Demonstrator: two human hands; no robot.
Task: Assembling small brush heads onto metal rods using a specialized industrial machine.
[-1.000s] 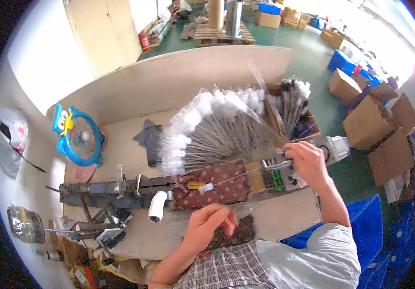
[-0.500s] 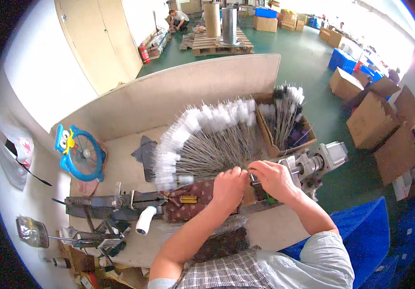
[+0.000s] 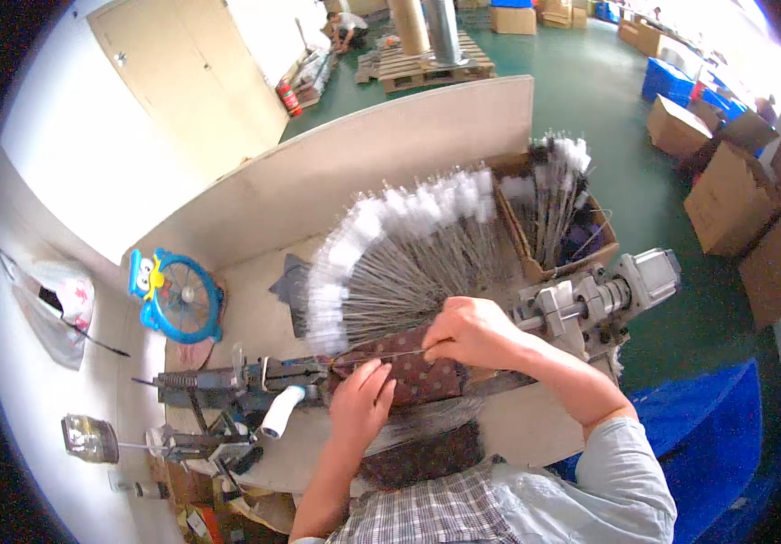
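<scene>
A pale table point(image 3: 527, 422) bears splayed white-tipped wires point(image 3: 400, 272), an open carton point(image 3: 515, 227) and a dark flat piece point(image 3: 292, 286).

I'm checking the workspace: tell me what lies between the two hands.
In the head view, dotted brown cloth lies between left hand and right hand, crossed by a thin wire.

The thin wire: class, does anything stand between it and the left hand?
Nothing visible does. The wire runs from the right hand over the dotted cloth, just beyond the left hand; whether they touch is unclear.
</scene>
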